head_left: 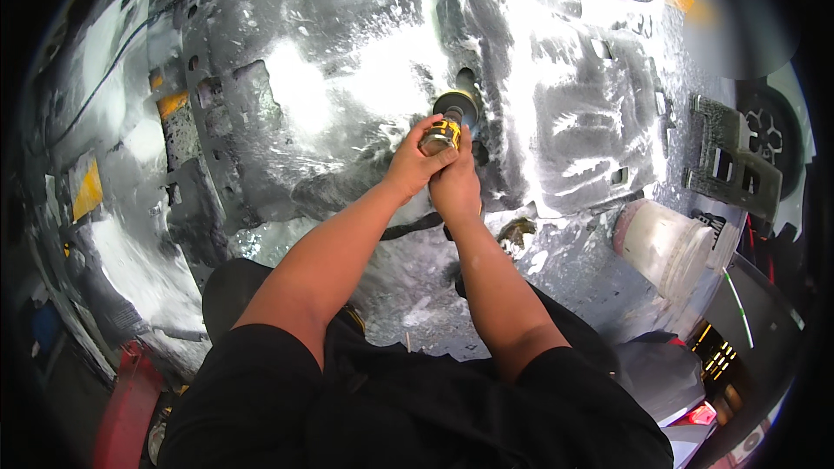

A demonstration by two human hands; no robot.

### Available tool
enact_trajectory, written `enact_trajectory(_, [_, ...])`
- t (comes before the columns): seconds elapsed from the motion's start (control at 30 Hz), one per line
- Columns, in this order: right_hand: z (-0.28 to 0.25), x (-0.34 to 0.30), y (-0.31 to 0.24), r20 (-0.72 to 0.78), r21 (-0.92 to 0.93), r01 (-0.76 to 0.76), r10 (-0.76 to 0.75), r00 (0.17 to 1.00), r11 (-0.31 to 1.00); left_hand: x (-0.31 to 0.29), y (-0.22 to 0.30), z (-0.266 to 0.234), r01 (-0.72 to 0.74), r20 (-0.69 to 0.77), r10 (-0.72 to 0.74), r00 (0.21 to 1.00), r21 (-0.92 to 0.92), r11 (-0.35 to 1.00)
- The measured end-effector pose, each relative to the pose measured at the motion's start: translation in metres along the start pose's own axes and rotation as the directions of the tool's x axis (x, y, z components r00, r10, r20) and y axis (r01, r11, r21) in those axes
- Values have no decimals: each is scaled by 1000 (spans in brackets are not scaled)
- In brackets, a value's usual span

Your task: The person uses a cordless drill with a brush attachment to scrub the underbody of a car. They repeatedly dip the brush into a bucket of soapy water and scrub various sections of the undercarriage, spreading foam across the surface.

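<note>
Both hands are wrapped around a small power sander (445, 130) at the middle of the scene: the left hand (415, 159) is closed on its yellow and black body from the left, and the right hand (454, 181) is closed on it from just below and to the right, so that the two hands touch. The round pad of the sander (458, 105) is held against a large grey vehicle panel (347, 104), which is streaked with white sanding dust (heaviest around the middle). Yellow patches (87, 189) are seen far to the left on the panel, with another small one nearer the centre-left. A dark hose or cable (413, 227) is seen running out from under the left forearm, just below the hands. Black sleeves (408, 399) are seen at the near edge, where the forearms enter. To the right of the hands, near the panel's lower edge, a translucent white plastic bucket (665, 247) is lying tilted on its side. Further right, a grey bracket with rectangular cut-outs (734, 165) is mounted, and a wheel (773, 135) is partly visible beyond it.
</note>
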State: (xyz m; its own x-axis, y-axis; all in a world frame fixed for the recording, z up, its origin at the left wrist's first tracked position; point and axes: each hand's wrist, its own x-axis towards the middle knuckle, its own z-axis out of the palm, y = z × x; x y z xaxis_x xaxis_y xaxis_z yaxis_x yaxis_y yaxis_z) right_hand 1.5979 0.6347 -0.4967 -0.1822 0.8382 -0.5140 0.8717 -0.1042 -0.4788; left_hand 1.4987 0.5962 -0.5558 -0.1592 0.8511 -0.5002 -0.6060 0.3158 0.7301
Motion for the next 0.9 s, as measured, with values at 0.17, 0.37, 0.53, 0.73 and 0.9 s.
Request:
enact_trajectory(0.17, [17,30,2,45,203,169,-181,982,965,19,8,-4,-100,-162,138,977,219,970])
enact_trajectory(0.37, [48,2,-28,366,540,-9,-225,903,842,-21,24,-23,188,-542,-89,836,129,974])
enact_trajectory(0.53, [101,-58,1,282,298,80,-168,945,951,-98,25,-25,253,-536,-303,788,-167,953])
enact_trajectory(0.73, [51,-28,-8,235,73,62,-78,969,995,-63,19,-15,172,-278,-215,936,-170,970])
enact_trajectory(0.9, [16,-2,-12,80,17,124,-125,989,992,-14,8,8,47,-179,-73,981,-145,988])
